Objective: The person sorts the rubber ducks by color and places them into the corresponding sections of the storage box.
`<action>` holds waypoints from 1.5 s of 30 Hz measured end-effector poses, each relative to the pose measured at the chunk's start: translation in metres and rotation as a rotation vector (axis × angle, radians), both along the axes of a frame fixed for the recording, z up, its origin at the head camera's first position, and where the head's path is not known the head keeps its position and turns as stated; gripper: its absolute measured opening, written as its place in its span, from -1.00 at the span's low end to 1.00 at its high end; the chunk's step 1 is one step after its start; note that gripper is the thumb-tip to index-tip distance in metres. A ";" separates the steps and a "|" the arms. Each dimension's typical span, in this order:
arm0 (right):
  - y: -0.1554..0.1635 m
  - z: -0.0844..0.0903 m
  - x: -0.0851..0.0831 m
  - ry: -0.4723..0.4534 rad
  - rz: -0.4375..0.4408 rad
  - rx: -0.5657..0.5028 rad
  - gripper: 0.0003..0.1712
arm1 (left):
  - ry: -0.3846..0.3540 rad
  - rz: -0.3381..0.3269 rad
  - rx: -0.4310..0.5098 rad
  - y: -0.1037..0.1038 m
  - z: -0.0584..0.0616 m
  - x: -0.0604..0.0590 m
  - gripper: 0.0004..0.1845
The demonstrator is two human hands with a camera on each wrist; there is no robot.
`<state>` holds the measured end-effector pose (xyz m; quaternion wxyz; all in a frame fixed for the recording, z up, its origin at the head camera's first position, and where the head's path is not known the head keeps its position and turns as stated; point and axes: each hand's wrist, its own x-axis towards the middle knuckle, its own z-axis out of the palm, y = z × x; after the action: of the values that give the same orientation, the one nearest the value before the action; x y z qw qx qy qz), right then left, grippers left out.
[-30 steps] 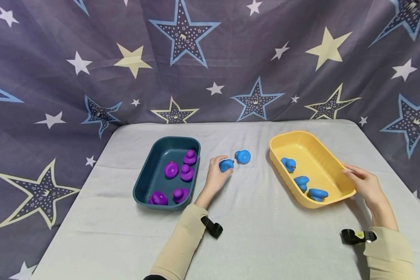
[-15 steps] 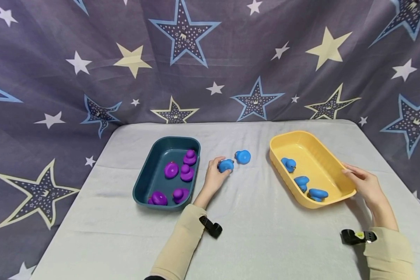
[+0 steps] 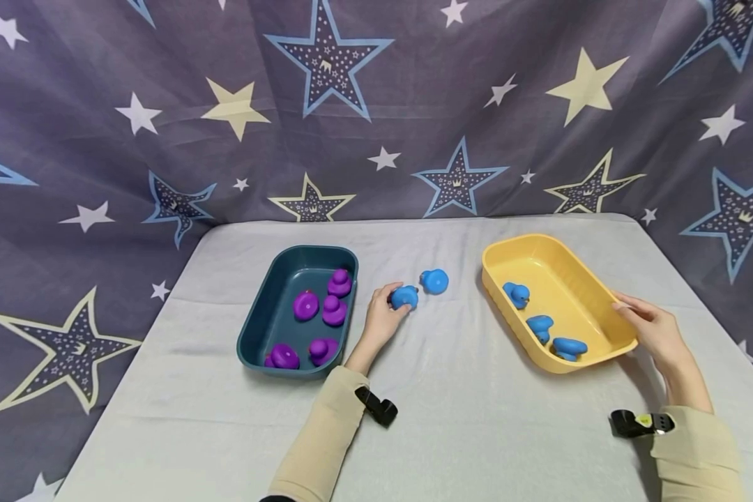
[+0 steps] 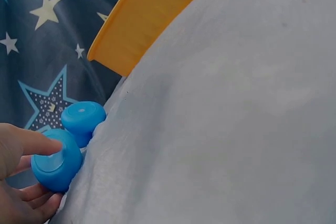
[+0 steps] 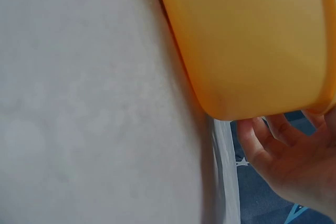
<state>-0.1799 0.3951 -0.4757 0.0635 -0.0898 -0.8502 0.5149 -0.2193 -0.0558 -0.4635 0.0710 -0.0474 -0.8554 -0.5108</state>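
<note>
My left hand (image 3: 384, 317) pinches a blue rubber duck (image 3: 405, 298) between thumb and fingers, low over the cloth in the middle of the table. Just beyond it lies a second blue duck (image 3: 436, 281), its round base facing up; the left wrist view shows that duck (image 4: 84, 116) right behind the held one (image 4: 59, 167). On the right side, my right hand (image 3: 657, 331) grips the near right end of a yellow bin (image 3: 592, 307). In the right wrist view its fingers (image 5: 251, 137) reach under the bin's outer wall, the thumb up by the rim and partly out of frame.
Several blue ducks (image 3: 517, 295) lie along the yellow bin's left side. A dark teal bin (image 3: 260, 328) left of my left hand holds several purple ducks (image 3: 306, 305). Behind the cloth-covered table (image 3: 464, 418) hangs a star-print curtain (image 3: 414, 90).
My left hand has shifted very slightly left, and its thumb and fingers have settled around the blue duck. The right hand and both bins stay where they were.
</note>
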 end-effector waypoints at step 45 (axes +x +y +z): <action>0.001 0.002 0.000 -0.031 0.011 0.018 -0.33 | 0.113 -0.065 0.108 0.013 0.019 0.002 -0.65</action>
<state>-0.1795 0.3962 -0.4738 0.0482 -0.0925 -0.8562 0.5060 -0.2176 -0.0424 -0.4449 0.1051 -0.1001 -0.8193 -0.5547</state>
